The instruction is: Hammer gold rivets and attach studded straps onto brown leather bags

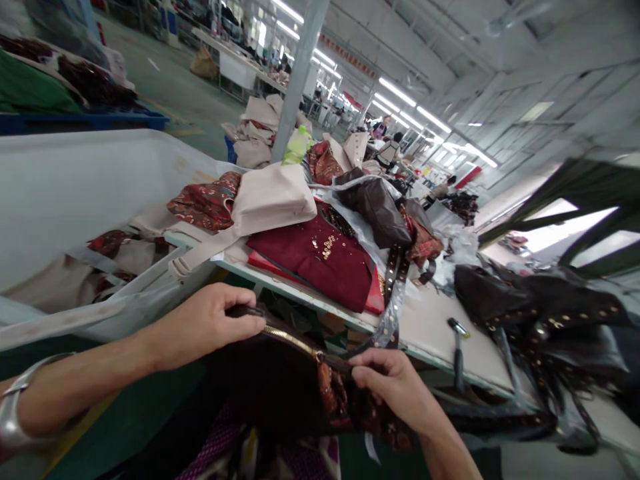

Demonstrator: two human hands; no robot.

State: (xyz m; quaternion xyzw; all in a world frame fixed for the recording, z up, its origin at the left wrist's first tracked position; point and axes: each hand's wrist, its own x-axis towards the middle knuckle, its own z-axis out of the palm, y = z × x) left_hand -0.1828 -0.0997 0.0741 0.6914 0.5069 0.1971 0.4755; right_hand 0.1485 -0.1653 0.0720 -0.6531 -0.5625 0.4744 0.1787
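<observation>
A dark brown bag point(270, 380) hangs in front of me below the bench edge, its gold zipper point(290, 339) running along the top. My left hand point(220, 327) pinches the bag's upper edge at one end of the zipper. At the other end, my right hand point(385, 380) grips the edge between thumb and fingers. Between the hands, near the zipper's right end, dangles a red-brown patterned piece point(330, 387). More patterned cloth shows under my right hand, partly hidden by it.
On the bench lie a maroon cloth point(320, 260) with small gold fittings, a beige bag point(275, 197), a hammer point(457, 353) and dark studded bags point(545, 313). A white bin point(75, 173) holding beige and patterned pieces stands at left. Behind rises a metal post point(300, 80).
</observation>
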